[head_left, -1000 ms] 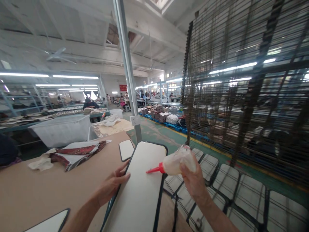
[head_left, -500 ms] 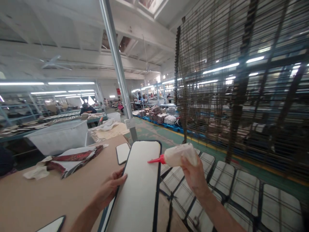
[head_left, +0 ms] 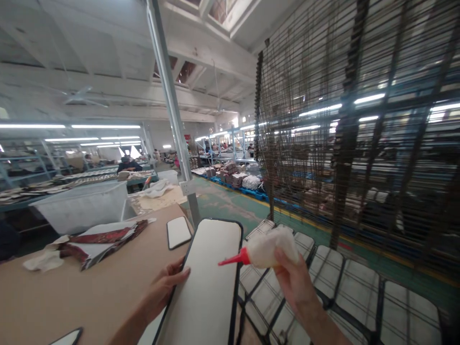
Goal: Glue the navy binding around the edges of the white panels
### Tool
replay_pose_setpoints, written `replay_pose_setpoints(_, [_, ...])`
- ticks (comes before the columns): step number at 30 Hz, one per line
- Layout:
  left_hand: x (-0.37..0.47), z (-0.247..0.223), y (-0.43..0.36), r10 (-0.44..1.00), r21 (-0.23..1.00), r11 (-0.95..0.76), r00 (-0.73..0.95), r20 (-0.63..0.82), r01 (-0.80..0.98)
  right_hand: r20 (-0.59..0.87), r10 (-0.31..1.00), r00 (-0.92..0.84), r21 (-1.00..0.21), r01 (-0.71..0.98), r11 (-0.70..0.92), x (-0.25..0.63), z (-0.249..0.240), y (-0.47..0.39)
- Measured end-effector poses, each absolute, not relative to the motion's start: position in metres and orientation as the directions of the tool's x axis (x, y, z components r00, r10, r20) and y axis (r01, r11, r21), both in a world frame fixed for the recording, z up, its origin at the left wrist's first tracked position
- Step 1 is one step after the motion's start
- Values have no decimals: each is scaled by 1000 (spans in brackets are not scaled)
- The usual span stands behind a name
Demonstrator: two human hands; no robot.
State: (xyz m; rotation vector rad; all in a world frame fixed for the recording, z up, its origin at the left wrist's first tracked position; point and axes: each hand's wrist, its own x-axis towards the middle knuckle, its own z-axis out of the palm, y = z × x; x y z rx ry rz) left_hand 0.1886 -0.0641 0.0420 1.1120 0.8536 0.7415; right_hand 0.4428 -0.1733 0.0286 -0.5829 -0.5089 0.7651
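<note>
My left hand (head_left: 167, 286) grips the left edge of a long white panel (head_left: 210, 282) with rounded corners and a dark border, thumb on its face. The panel is tilted up in front of me, its lower end cut off by the frame. My right hand (head_left: 293, 275) is closed round a whitish squeeze bottle (head_left: 271, 248). The bottle lies nearly level, its red nozzle (head_left: 233, 259) pointing left over the panel's face; whether the tip touches the panel I cannot tell.
On the brown table (head_left: 118, 282) lie a small dark-edged white panel (head_left: 178, 232) and a red patterned cloth (head_left: 104, 237). Behind stands a white bin (head_left: 81, 206). Several bordered panels (head_left: 359, 282) sit at right below a wire rack (head_left: 341, 124). A metal post (head_left: 172, 100) rises beyond the table.
The view has shifted slightly. The bottle in my right hand and its nozzle have moved lower along the panel. My left hand keeps its hold on the panel's edge.
</note>
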Motion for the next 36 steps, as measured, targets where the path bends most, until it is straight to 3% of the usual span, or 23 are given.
replay_pose_setpoints(13, [163,47,-42,803,967,243,575,-158,-74,311,736,601,-687,-393,611,419,58,-130])
replay_pose_setpoints(27, [125,29,-3,768,950,278,628,-130,-143,340,738,582,-749,-307,587,376,44,-100])
replay_pose_setpoints(34, [124,23,17,793,950,266,597,-118,-166,425,821,382,-838,-177,516,335,4,-141])
replay_pose_setpoints(36, [127,25,16,783,951,265,610,-118,-157,427,799,425,-827,-174,534,339,9,-135])
